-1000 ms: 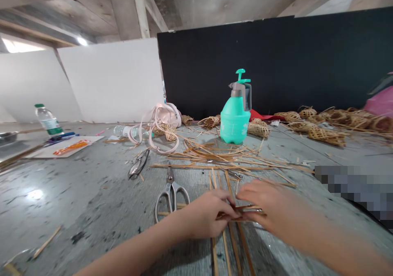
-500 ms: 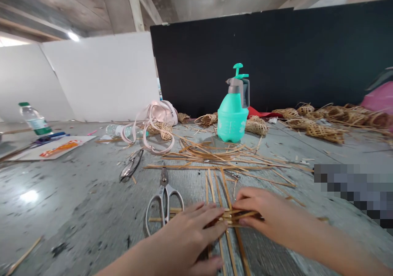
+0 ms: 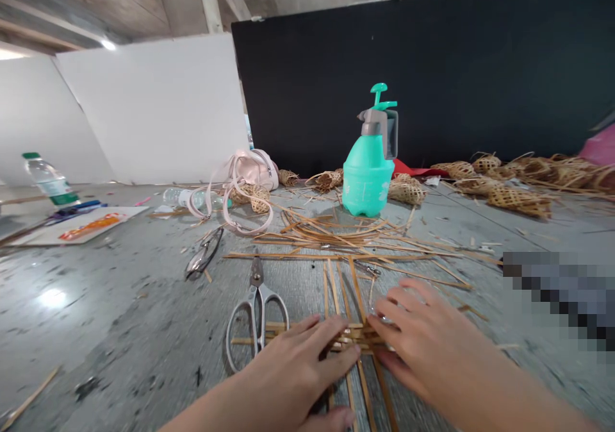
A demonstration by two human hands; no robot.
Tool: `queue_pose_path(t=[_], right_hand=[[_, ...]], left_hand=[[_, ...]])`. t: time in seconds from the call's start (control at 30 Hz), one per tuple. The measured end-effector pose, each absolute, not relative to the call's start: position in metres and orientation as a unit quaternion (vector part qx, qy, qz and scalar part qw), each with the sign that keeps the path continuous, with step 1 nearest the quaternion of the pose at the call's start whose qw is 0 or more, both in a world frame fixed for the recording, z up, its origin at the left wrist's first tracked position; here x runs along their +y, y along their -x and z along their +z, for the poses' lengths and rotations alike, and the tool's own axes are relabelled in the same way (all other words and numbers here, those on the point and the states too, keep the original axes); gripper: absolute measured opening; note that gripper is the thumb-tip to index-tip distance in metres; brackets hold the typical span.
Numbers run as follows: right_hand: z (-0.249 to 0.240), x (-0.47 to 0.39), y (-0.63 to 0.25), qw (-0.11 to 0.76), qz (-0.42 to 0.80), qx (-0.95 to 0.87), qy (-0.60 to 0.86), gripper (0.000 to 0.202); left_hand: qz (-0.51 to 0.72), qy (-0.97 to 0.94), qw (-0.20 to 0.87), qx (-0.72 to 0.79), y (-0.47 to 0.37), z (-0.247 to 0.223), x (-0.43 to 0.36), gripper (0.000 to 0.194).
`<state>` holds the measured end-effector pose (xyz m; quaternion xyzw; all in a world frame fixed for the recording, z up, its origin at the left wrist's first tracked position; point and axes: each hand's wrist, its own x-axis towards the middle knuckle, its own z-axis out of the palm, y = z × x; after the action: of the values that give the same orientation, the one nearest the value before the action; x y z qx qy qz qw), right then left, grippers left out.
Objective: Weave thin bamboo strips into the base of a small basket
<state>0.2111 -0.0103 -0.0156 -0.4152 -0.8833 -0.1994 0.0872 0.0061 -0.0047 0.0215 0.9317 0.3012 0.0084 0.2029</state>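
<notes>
Several flat bamboo strips [image 3: 362,381] cross one another on the grey table, some running away from me and some sideways. My left hand [image 3: 307,368] lies over the left part of the crossing with its fingers spread, fingertips on the strips. On the right side of the crossing, my right hand [image 3: 418,336] rests with its fingers apart, its fingertips touching the strips. Both hands partly cover the sideways strips. Silver-handled scissors [image 3: 259,294] lie just left of my left hand, over the strips' left ends.
Loose strips [image 3: 307,257] lie beyond the hands. Further back stand a teal spray bottle [image 3: 368,175], a pink bag [image 3: 257,169] and woven pieces [image 3: 519,201]. Eyeglasses [image 3: 204,256] lie left of centre, and a water bottle [image 3: 50,182] is at the far left.
My right hand has opened from a pinch on a strip and now lies flatter over the crossing. My left hand has barely moved. The view has shifted slightly.
</notes>
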Motion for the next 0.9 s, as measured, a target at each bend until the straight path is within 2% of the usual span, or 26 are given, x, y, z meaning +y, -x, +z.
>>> queue_pose_path(t=[0.2, 0.5, 0.73, 0.9], right_hand=[[-0.018, -0.009, -0.214, 0.131, -0.074, -0.896, 0.419, 0.013], [-0.019, -0.001, -0.219, 0.166, -0.056, -0.905, 0.387, 0.012], [-0.012, -0.006, -0.215, 0.157, -0.035, -0.896, 0.414, 0.011], [-0.005, -0.009, -0.216, 0.158, 0.016, -0.882, 0.443, 0.014]], left_hand=[[0.021, -0.933, 0.218, 0.285, -0.006, 0.024, -0.006, 0.051], [0.02, -0.938, 0.191, 0.288, -0.006, 0.021, -0.008, 0.052], [-0.026, -0.949, 0.132, 0.286, -0.009, 0.025, -0.009, 0.053], [-0.012, -0.945, 0.141, 0.297, -0.008, 0.024, -0.01, 0.053]])
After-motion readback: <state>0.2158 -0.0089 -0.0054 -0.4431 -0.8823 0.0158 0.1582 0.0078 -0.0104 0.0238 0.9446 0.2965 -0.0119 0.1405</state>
